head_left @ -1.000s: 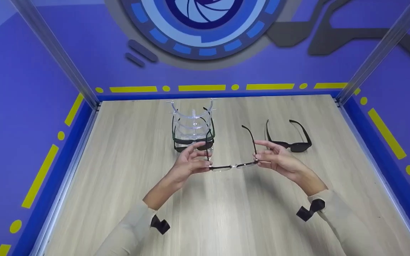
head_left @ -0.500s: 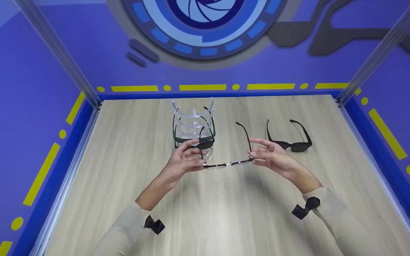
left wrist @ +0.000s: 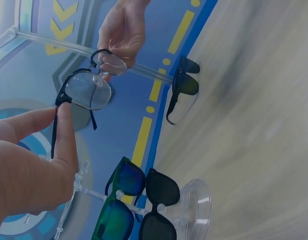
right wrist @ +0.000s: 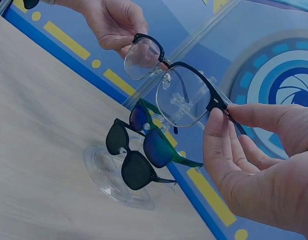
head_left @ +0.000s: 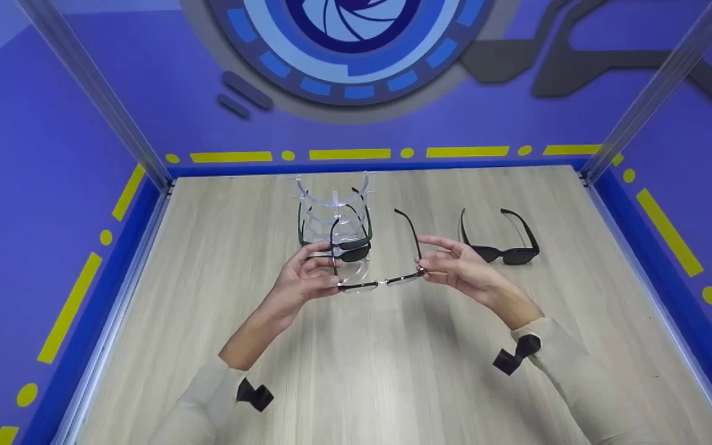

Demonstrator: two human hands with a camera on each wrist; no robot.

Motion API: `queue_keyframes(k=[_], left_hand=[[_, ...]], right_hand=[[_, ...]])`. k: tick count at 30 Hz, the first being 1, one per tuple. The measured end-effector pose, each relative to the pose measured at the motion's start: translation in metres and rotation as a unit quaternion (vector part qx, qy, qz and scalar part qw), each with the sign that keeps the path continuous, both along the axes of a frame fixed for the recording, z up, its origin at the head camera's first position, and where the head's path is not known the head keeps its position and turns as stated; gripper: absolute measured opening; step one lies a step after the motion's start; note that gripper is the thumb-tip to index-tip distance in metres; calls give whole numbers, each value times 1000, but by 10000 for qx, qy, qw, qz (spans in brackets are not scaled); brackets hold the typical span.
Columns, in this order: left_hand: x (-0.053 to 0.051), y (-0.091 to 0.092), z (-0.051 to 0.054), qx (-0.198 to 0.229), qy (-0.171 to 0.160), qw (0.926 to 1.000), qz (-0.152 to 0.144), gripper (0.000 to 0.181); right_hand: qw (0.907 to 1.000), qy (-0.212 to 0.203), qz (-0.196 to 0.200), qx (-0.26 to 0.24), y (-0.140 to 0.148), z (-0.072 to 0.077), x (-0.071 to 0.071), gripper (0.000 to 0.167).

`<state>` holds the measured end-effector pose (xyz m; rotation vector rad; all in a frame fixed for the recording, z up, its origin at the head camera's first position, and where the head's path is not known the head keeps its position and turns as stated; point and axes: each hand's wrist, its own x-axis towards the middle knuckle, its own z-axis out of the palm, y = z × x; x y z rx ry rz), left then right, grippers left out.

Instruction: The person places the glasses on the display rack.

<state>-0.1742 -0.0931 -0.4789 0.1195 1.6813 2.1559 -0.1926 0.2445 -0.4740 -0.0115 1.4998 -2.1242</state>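
So L hand (head_left: 294, 284) & R hand (head_left: 468, 271) pinch specs (head_left: 382, 282) (blk-topped).

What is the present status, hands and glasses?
Left hand, right hand: each gripping one end of clear glasses. Held above table, temples open. Ahead: stand bearing green sunglasses, black sunglasses.

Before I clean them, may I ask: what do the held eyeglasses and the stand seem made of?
Eyeglasses: thick, softly glossy black brows suggest plastic; thin, shiny lower rims suggest metal; clear lenses may be glass or plastic. Stand: likely glossy acrylic, see-through with bright edges.
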Motion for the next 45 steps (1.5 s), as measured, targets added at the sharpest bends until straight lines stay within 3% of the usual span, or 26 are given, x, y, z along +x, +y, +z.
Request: queue_keyframes(k=[21, 30, 45], left_hand=[[-2, -37, 8, -39, -14, 9992, 404, 71], [-13, -48, 8, -91, -188, 9983, 538, 70], [-38, -58, 3, -286, -101, 9977, 599, 68]], right_hand=[[9999, -50, -32, -93, -42, 8, -13, 56], [10000, 54, -65, -20, -56, 7, -19, 60], [9995, -5, -281, 169, -70, 5, -43, 57]])
